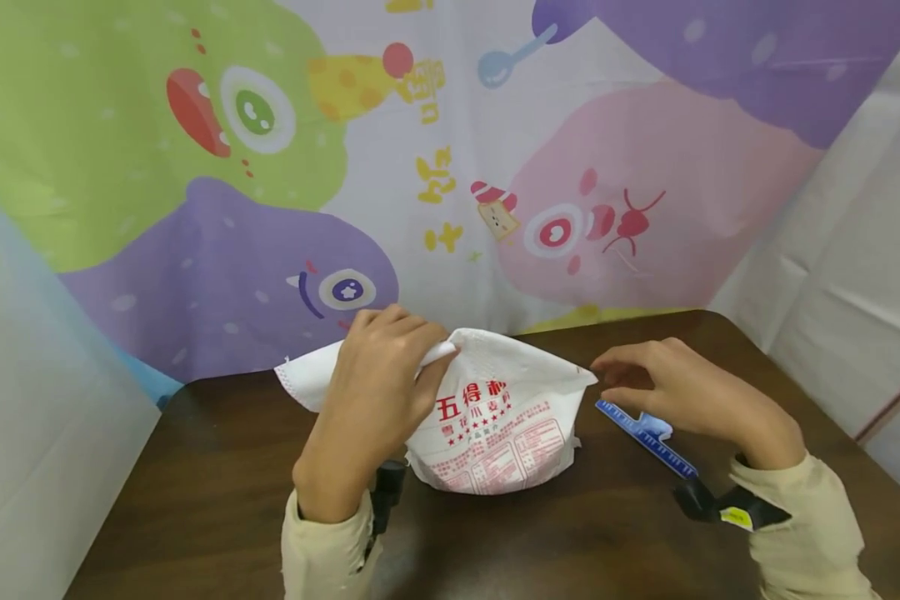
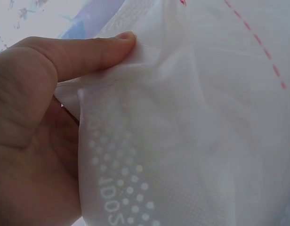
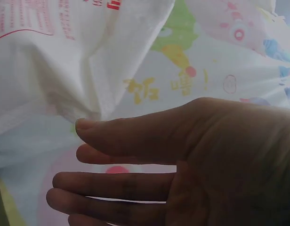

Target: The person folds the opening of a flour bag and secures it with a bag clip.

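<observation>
A white flour bag [image 1: 495, 417] with red Chinese lettering stands on the table, its upper part gathered and folded over toward the left. My left hand [image 1: 382, 383] grips the bag's top edge; in the left wrist view its thumb [image 2: 102, 54] lies along the white material, with the other fingers hidden behind it. Beside the bag's right top corner, my right hand [image 1: 682, 392] has its fingers nearly straight, thumb tip [image 3: 88, 125] right at that corner. Nothing shows between this thumb and the fingers. Beneath the right hand lies a blue bag clip [image 1: 648, 437] with white marks.
The dark brown wooden table [image 1: 217, 475] has rounded back corners. Behind it hangs a cloth backdrop [image 1: 450, 275] with cartoon monsters and yellow characters. White sheets [image 1: 855, 250] close in the right side, and a pale sheet [image 1: 30, 400] hangs at left.
</observation>
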`<control>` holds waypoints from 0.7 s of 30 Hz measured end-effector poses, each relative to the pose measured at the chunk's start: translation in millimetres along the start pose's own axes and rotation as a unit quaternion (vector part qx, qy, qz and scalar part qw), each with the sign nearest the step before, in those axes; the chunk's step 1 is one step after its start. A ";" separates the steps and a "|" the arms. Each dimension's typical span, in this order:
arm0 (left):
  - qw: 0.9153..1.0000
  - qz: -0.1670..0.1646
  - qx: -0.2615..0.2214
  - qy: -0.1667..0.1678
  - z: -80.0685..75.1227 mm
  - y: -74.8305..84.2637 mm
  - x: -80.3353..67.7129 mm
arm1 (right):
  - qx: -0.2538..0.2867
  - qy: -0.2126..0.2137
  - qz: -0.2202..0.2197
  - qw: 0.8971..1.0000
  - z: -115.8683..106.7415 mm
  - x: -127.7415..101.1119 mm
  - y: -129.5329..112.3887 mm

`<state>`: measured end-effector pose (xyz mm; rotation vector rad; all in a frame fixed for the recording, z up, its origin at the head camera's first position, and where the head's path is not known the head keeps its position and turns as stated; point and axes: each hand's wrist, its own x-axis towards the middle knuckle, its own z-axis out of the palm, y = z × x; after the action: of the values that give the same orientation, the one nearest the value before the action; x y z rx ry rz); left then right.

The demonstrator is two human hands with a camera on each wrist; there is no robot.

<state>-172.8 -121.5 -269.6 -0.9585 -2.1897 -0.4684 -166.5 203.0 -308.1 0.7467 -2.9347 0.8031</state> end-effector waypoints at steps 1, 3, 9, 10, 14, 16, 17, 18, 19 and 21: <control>1.000 -0.001 0.000 -0.001 0.5 0.5 -0.2 | -0.002 0.000 0.000 1.000 0.7 -1.6 1.0; 1.000 -0.003 0.000 -0.001 1.0 1.2 -0.4 | -0.010 0.004 0.000 1.000 2.1 -3.8 3.1; 1.000 -0.001 -0.001 -0.004 1.1 3.3 0.6 | -0.012 0.001 0.011 1.000 6.4 -14.1 13.4; 1.000 0.000 -0.001 -0.004 0.9 3.7 1.1 | -0.010 -0.001 0.016 1.000 7.4 -17.2 15.9; 1.000 0.005 -0.001 -0.001 0.6 3.7 1.9 | -0.020 0.011 0.035 0.999 15.4 -31.0 29.8; 1.000 0.007 -0.002 0.000 0.6 3.7 1.8 | -0.023 0.025 0.042 0.999 21.8 -39.0 37.9; 1.000 0.006 -0.002 0.000 0.7 3.6 1.5 | -0.026 0.033 0.047 0.998 25.6 -43.0 42.3; 1.000 0.006 -0.002 0.000 0.7 3.5 1.2 | -0.026 0.042 0.052 0.997 29.6 -47.0 46.5; 1.000 0.004 -0.002 0.000 0.8 3.4 0.8 | -0.026 0.050 0.058 0.997 33.7 -50.7 50.8; 1.000 0.002 -0.001 0.001 1.0 3.5 -0.2 | -0.027 0.065 0.069 0.995 42.3 -56.9 59.7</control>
<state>-170.6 -118.7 -270.3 -0.9622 -2.1865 -0.4689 -138.0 253.0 -380.8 0.4721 -2.9020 0.7452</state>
